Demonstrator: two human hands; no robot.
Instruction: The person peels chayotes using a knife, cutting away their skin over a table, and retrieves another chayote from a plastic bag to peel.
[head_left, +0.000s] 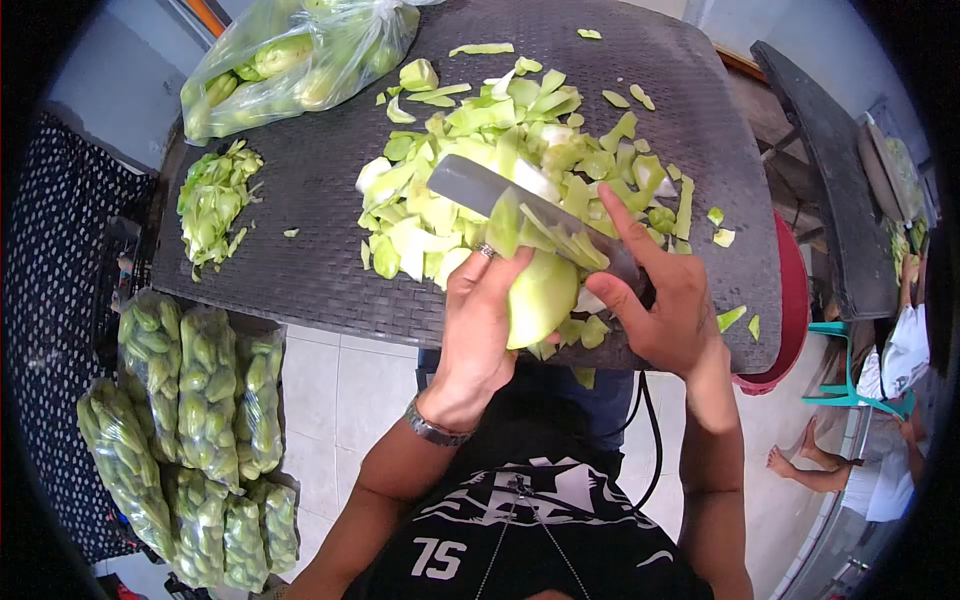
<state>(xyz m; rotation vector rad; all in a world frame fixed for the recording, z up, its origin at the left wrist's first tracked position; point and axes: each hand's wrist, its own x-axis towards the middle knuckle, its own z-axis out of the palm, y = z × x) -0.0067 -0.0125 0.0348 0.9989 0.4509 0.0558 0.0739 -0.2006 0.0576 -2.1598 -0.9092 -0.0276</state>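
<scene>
My left hand, with a ring and a metal watch, is closed around a partly peeled pale green vegetable at the table's near edge. A broad grey knife is in my right hand, its index finger stretched along the blade. The handle is mostly hidden by that hand. The blade lies across the top of the vegetable, with thin green slices resting on it. Beneath and beyond both hands spreads a heap of green peelings with some white pieces.
On the dark woven-pattern table lie a small pile of shreds and a clear bag of green vegetables. Several filled bags stand on the floor at left. A red tub is at right, near another person's bare legs.
</scene>
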